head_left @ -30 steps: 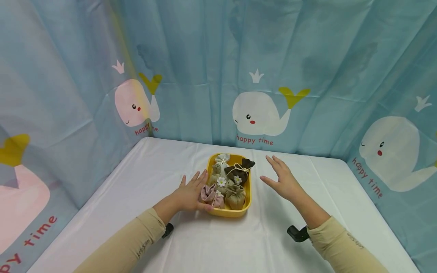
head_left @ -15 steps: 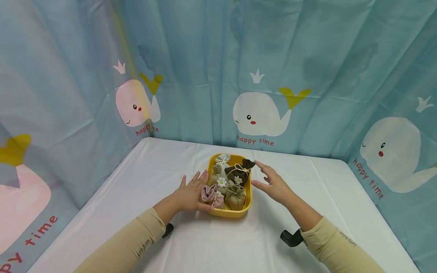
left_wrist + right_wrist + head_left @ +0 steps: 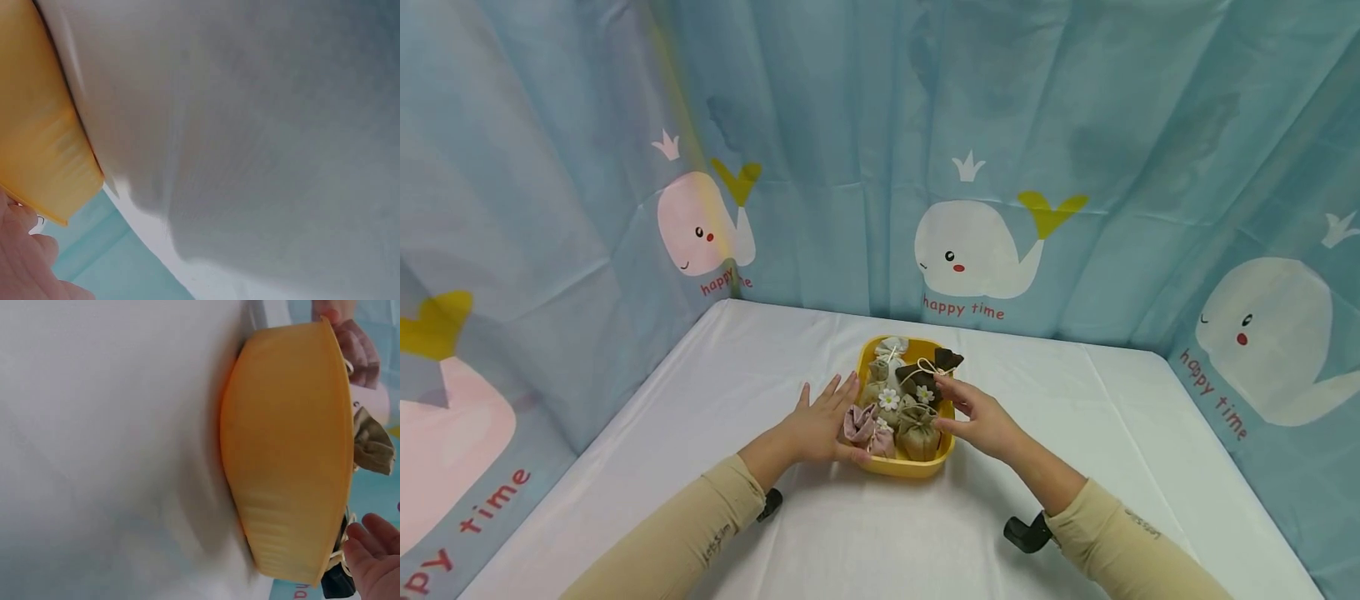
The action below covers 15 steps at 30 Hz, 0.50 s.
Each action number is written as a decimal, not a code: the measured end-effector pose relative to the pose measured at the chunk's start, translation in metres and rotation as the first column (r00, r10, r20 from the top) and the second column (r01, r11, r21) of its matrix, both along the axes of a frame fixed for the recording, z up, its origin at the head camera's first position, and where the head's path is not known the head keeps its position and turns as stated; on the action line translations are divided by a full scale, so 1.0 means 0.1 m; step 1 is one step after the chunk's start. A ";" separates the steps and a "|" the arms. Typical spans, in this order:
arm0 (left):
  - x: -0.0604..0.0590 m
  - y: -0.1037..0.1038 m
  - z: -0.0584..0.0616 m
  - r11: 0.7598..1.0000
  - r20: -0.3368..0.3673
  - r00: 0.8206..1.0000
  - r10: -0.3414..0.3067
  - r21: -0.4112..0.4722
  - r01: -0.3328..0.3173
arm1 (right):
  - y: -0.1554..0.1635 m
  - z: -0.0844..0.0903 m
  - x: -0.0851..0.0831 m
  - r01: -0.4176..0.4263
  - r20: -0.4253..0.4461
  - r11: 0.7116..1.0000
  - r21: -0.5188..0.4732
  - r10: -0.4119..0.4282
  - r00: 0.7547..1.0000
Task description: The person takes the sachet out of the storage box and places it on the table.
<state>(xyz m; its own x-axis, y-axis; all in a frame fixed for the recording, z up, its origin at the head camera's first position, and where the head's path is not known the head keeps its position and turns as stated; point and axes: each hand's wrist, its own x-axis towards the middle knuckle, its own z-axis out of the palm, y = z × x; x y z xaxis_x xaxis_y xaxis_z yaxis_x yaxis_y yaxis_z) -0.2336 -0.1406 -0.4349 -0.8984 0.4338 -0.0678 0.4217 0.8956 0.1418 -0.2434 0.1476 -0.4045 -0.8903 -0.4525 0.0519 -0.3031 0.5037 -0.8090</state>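
A yellow plastic basket stands on the table, holding several small drawstring pouches. Among them are a dark brown pouch at the back right, an olive pouch at the front right, a pink pouch at the front left and a whitish pouch at the back. My left hand rests along the basket's left rim, fingers spread and straight. Over the right rim reaches my right hand, fingers loosely bent, fingertips right beside the brown and olive pouches. In the right wrist view, its fingers appear above the basket edge.
A white cloth covers the table. Light blue curtains printed with whales hang behind it and at both sides. Black wrist-worn pieces show under the sleeves.
My right hand has moved left and slightly toward me, from beside the basket to over its right rim. My left hand and the pouches stay in place.
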 end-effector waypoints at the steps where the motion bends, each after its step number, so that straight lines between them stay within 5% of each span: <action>1: 0.00 0.00 0.00 1.000 -0.003 1.000 -0.001 0.000 0.001 | -0.01 -0.01 0.00 -0.005 -0.005 1.000 -0.004 0.005 1.000; 15: 0.00 0.00 0.00 1.000 0.011 1.000 0.001 0.021 -0.001 | -0.06 -0.09 -0.02 -0.071 -0.002 0.997 -0.012 0.071 0.997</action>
